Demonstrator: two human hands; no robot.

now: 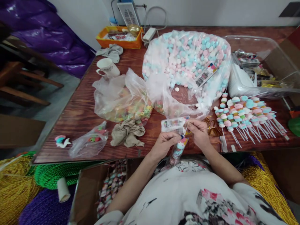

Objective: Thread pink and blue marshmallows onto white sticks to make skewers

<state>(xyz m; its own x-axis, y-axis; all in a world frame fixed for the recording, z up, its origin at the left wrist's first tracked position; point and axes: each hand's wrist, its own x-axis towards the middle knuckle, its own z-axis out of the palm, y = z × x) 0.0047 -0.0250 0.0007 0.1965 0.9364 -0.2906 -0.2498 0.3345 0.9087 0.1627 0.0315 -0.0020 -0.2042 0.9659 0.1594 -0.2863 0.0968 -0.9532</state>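
At table [79, 125] edge: both hands closed, fingertips pinching
Left hand [165, 143]: at top of candy packet [178, 150]
Right hand [198, 132]: on its white stick [185, 130]
Right side: candy skewers [246, 115] lying together

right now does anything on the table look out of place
A pink-and-blue sweet and white tail-shaped piece lie near the left edge of the table, far from the skewered sweets, so they look stray.

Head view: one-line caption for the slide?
Two hands pinch a wrapped candy skewer at the table edge, skewered candies lying to the right.
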